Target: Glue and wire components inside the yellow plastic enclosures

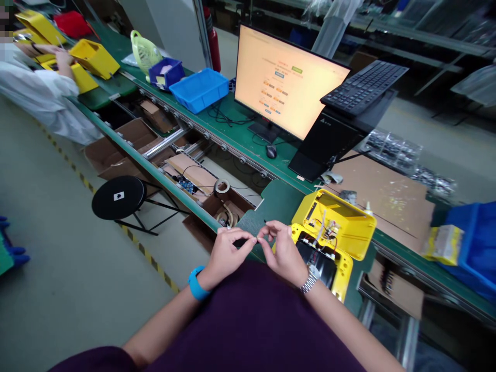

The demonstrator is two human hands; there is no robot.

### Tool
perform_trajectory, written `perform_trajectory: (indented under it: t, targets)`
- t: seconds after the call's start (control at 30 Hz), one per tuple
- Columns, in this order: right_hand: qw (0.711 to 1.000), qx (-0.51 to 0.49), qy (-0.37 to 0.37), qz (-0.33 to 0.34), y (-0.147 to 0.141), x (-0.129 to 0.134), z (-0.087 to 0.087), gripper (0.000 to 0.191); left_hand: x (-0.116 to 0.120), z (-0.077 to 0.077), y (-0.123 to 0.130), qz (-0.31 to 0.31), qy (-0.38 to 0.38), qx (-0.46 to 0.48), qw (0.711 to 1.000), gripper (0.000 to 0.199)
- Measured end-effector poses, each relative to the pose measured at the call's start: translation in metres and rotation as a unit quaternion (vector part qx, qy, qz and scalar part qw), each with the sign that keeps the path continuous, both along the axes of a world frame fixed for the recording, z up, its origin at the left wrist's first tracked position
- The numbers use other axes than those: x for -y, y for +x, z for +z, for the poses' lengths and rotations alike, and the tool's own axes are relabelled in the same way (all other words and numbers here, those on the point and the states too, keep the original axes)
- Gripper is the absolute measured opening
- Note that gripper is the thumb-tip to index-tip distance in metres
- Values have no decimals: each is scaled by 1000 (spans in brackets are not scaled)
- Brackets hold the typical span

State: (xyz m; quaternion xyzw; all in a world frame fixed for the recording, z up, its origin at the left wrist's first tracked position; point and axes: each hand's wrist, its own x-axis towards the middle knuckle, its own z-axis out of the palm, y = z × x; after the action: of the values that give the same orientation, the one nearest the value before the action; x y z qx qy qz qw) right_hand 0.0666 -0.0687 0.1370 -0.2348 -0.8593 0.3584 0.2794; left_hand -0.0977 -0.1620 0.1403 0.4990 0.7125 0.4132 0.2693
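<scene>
My left hand (228,256) and my right hand (284,250) meet above the green workbench (263,206), pinching a thin black strip (242,243) between their fingertips. It may be a cable tie, but it is too small to tell. Just right of my right hand lies an open yellow plastic housing (337,222). Its lid holds a small circuit board and wires. A black block (315,263), possibly a battery, sits in the lower half, partly hidden by my right hand.
A monitor (284,82), keyboard and mouse stand beyond my hands. Blue bins sit at far left and right, over a cardboard sheet and cardboard boxes. A person in a white coat (42,90) handles yellow housings at upper left. A black stool (118,197) stands on the floor.
</scene>
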Motion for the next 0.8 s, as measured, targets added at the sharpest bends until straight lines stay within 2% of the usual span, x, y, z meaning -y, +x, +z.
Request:
perform_trajectory:
  t: [0.1, 0.2, 0.27, 0.33, 0.4, 0.47, 0.53, 0.6, 0.67, 0.73, 0.8]
  targets:
    - [999, 4, -42, 12, 1, -3, 4, 49, 1, 5, -3, -23, 1, 19, 1000, 20]
    - [998, 13, -55, 28, 0, -6, 8, 55, 1, 11, -2, -45, 3, 33, 998, 21]
    - [999, 14, -31, 39, -1, -7, 9, 49, 0, 11, 1, -41, 4, 32, 999, 22]
    - [998, 8, 31, 59, -2, -5, 7, 34, -2, 3, 5, -25, 2, 73, 997, 23]
    - [993, 2, 87, 84, -3, -3, 3, 26, -4, -19, 1, 26, -10, 148, 989, 22]
    - [993, -16, 94, 76, -3, 0, 0, 26, -3, -54, -15, 117, -25, 204, 972, 19]
    - [997, -56, 49, 27, -2, 1, -2, 29, 2, -97, -42, 211, -30, 206, 955, 24]
    - [994, -109, -24, -16, 1, -1, -3, 39, 14, -140, -74, 250, -35, 193, 948, 30]
    - [985, -140, -95, -29, 4, -5, -2, 45, 27, -175, -102, 279, -47, 185, 941, 39]
    - [979, -147, -136, -33, 6, -8, -2, 45, 39, -200, -120, 304, -61, 175, 934, 47]
    - [977, -142, -154, -33, 8, -9, -3, 45, 46, -217, -129, 319, -76, 163, 930, 49]
